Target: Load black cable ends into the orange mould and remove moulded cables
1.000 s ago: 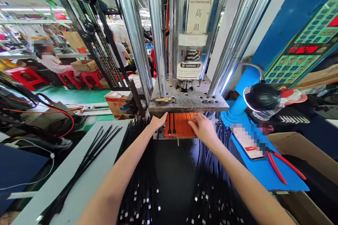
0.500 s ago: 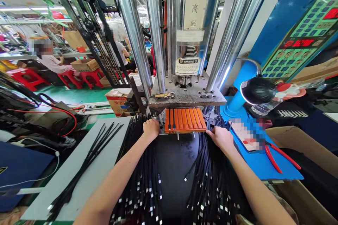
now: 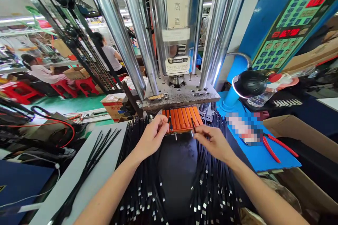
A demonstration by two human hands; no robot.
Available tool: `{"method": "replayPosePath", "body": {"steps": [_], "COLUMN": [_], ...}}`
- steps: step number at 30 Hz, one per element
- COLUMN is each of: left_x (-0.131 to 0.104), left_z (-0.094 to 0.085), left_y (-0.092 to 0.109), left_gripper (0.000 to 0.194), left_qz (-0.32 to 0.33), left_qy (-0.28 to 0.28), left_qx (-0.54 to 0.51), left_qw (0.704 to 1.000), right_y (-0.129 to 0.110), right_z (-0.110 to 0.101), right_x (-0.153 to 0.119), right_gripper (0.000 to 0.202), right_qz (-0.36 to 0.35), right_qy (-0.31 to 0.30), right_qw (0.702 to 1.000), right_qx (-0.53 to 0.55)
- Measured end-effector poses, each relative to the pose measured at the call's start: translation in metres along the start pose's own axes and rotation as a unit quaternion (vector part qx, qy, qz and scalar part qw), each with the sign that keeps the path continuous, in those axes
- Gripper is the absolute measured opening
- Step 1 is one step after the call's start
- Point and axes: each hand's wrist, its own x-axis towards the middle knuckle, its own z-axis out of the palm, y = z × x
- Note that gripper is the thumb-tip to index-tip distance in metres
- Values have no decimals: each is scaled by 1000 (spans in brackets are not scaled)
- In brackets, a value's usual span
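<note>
Under the press plate (image 3: 182, 97) lies an orange grooved mould (image 3: 182, 116), with dark strips in its left grooves. My left hand (image 3: 153, 133) is at the mould's left front corner, thumb and fingers pinched on a thin black cable. At the right front corner my right hand (image 3: 212, 142) pinches another black cable (image 3: 193, 123), whose end points up over the mould. Bundles of black cables with pale tips hang on both sides, the left bundle (image 3: 142, 182) and the right bundle (image 3: 211, 179).
Steel columns (image 3: 111, 24) rise around the press. A grey board (image 3: 76, 168) at left bears more black cables. On the blue table (image 3: 280, 158) at right are a black lamp (image 3: 249, 84) and red-handled pliers (image 3: 274, 147). A control panel (image 3: 285, 35) stands upper right. People sit behind, left.
Both hands have moved inward from beside the mould to its front corners, and black cable ends now show in their fingers. The camera view has shifted slightly.
</note>
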Motion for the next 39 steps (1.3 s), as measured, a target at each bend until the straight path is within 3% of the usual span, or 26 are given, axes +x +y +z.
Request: {"method": "replayPosePath", "body": {"steps": [2, 5, 8, 12, 14, 17, 19, 21, 23, 25, 28, 30, 33, 36, 39], "left_x": [11, 28, 39, 48, 54, 65, 70, 70, 66, 57, 40, 27, 11, 4, 14], "left_z": [7, 15, 16, 9, 4, -5, -11, -16, -15, -8, 9, 21, 31, 28, 20], "left_y": [19, 37, 46, 53, 55, 61, 69, 77, 77, 63, 15, -22, -58, -62, -55], "left_gripper": [18, 21, 24, 28, 29, 24, 20, 14, 10, 8, 17, 16, 28, 41, 43], "left_qz": [10, 24, 41, 68, 111, 203, 264, 323, 369, 369, 255, 199, 208, 211, 178], "left_qy": [-41, -82, -65, -70, -15, 133, 202, 219, 200, 187, 160, 40, -125, -180, -204], "left_qx": [-51, -85, -84, -101, -81, -6, 48, 87, 109, 102, 107, 194, 325, 378, 386], "left_qw": [998, 993, 993, 990, 990, 970, 942, 917, 901, 905, 948, 960, 914, 883, 882], "right_y": [-23, -39, -39, -32, -25, -9, 3, 13, 21, 27, 32, 33, 35, 36, 36], "right_z": [10, 19, 21, 30, 38, 50, 54, 55, 53, 51, 49, 49, 50, 49, 49], "right_x": [7, 23, 30, 15, 4, 4, 20, 46, 74, 97, 115, 118, 115, 114, 118], "right_gripper": [22, 24, 28, 28, 22, 17, 23, 31, 34, 31, 27, 28, 28, 20, 10], "right_qz": [-29, -25, -21, -40, -39, -20, -16, -8, 3, 13, 15, 21, 23, 10, 27], "right_qy": [-27, -10, 1, -84, -119, -133, -106, -53, 5, 36, 21, 0, -23, -33, -19], "right_qw": [998, 991, 984, 989, 990, 991, 993, 995, 995, 995, 995, 994, 992, 990, 981], "right_qx": [38, 132, 177, 112, 67, 0, -49, -85, -97, -96, -100, -109, -125, -135, -191]}}
